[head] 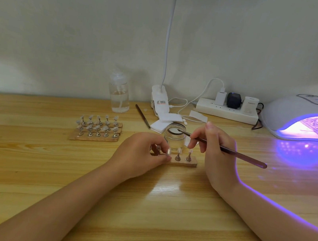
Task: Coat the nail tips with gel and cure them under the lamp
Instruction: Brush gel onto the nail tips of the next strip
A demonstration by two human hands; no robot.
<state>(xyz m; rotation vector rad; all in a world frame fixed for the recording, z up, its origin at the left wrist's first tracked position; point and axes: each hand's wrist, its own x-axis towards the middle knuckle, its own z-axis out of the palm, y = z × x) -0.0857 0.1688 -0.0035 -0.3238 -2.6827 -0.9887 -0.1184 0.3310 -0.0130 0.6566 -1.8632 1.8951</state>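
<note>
A small wooden strip (190,163) with nail tips on metal stands lies at the table's middle. My left hand (142,156) grips its left end, fingers curled over the left stands. My right hand (216,145) holds a dark brush (231,151) like a pen, its tip over the mouth of an open glass gel jar (174,138) just behind the strip. The curing lamp (297,118) glows violet at the right edge, with something inside it that I cannot make out.
A wooden board (96,134) with several nail tips on stands sits at left. Behind are a clear bottle (119,96), a second brush (142,117), white pads (165,121), a clip lamp base (159,101) and a power strip (226,110) with cables.
</note>
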